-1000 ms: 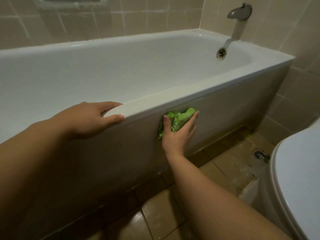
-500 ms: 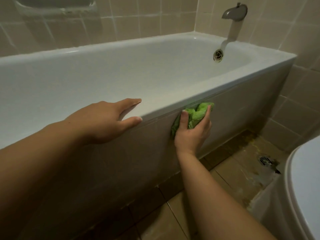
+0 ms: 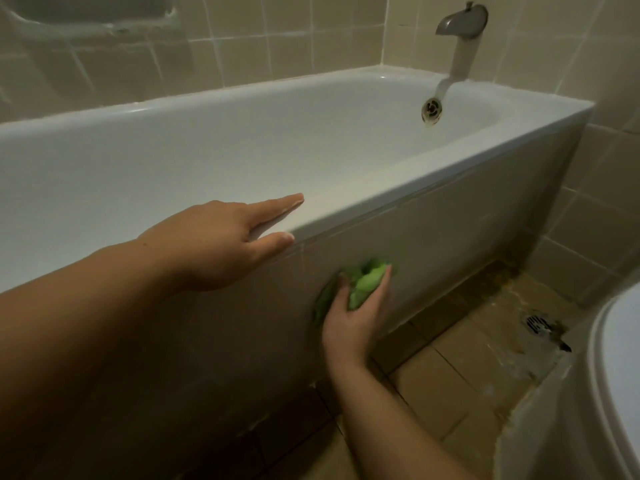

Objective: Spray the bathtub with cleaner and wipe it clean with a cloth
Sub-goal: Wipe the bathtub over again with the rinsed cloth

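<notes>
The white bathtub [image 3: 398, 174] runs across the view, its tiled front panel facing me. My left hand [image 3: 221, 240] rests on the tub's near rim with straight fingers, thumb against the outer edge. My right hand [image 3: 353, 313] grips a crumpled green cloth [image 3: 363, 285] and presses it against the front panel, well below the rim. No spray bottle shows in the view.
A grey spout [image 3: 462, 20] and an overflow fitting [image 3: 432, 110] sit at the tub's far right end. A white toilet [image 3: 609, 382] stands at the right edge. A floor drain [image 3: 538, 325] lies in the stained beige floor tiles between tub and toilet.
My right hand has slid the cloth down the front panel from just under the rim. The left hand's fingers have straightened along the rim.
</notes>
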